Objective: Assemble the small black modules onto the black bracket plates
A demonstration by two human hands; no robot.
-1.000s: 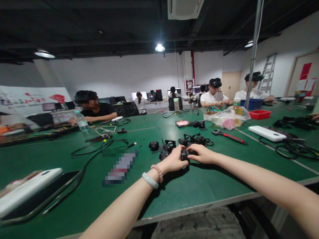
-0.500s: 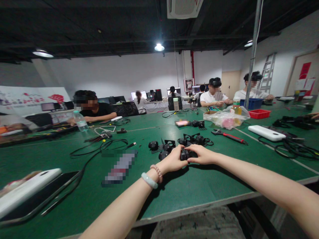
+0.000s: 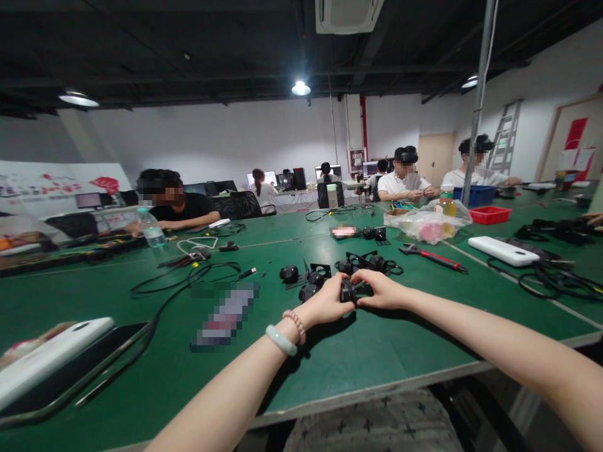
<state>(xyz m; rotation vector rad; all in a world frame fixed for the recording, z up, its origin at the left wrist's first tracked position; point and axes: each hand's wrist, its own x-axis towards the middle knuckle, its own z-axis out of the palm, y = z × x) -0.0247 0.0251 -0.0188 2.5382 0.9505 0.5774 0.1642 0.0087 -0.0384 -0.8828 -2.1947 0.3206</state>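
Note:
Between my two hands is a small black rounded part (image 3: pixel 347 291), held just over the green table (image 3: pixel 377 351). My left hand (image 3: pixel 330 300) grips it from the left, thumb and fingers closed around its side. From the right, the thumb and bent fingers of my right hand (image 3: pixel 382 290) close on the same part. My fingers hide some of it, so its exact kind does not show. Similar black parts with flat brackets (image 3: pixel 316 276) lie just beyond my left hand, and another black bracketed group (image 3: pixel 370 262) lies behind my right hand.
A red-handled adjustable wrench (image 3: pixel 436 257) lies to the right. Black cables (image 3: pixel 188 276) and a pixelated flat object (image 3: pixel 226 317) are on the left, with a white device (image 3: pixel 56 358) nearer. A plastic bag (image 3: pixel 431 223) and red tray (image 3: pixel 490 215) stand farther back. Several people sit around.
Hardly anything differs. Both hands keep their hold on the black part in nearly the same place; the whole view has shifted very slightly.

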